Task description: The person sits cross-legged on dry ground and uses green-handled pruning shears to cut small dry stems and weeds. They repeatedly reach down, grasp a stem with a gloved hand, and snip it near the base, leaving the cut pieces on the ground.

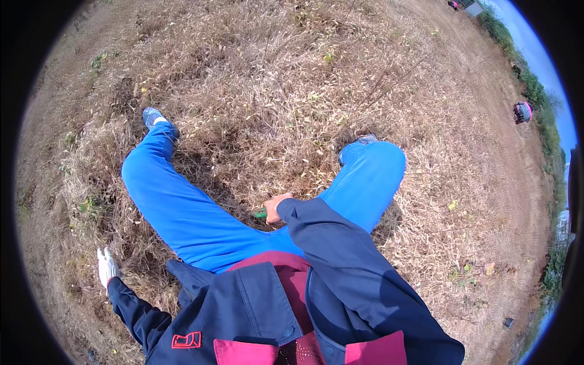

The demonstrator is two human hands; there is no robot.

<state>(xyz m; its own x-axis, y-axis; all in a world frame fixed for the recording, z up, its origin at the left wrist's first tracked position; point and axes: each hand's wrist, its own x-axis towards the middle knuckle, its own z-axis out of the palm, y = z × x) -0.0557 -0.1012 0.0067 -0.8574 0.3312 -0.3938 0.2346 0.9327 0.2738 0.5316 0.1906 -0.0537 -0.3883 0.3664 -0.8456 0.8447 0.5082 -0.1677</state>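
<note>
My right hand (277,208), bare, is closed around a green handle (260,213) between my thighs, low over the dry grass; what the handle belongs to is hidden. Out at the lower left, my left hand (107,266) wears a white glove, its fingers extended and somewhat apart over the grass, with nothing seen in it. My legs in blue trousers (182,200) are spread wide with the knees bent. Both shoes rest in the dry grass (273,118).
Dry grass with a few green weeds (89,205) surrounds me. A bent-over person (522,112) is far off at the right, and another person (453,5) is at the top right. Green bushes (534,86) line the field's edge. A small dark object (508,322) lies at the lower right.
</note>
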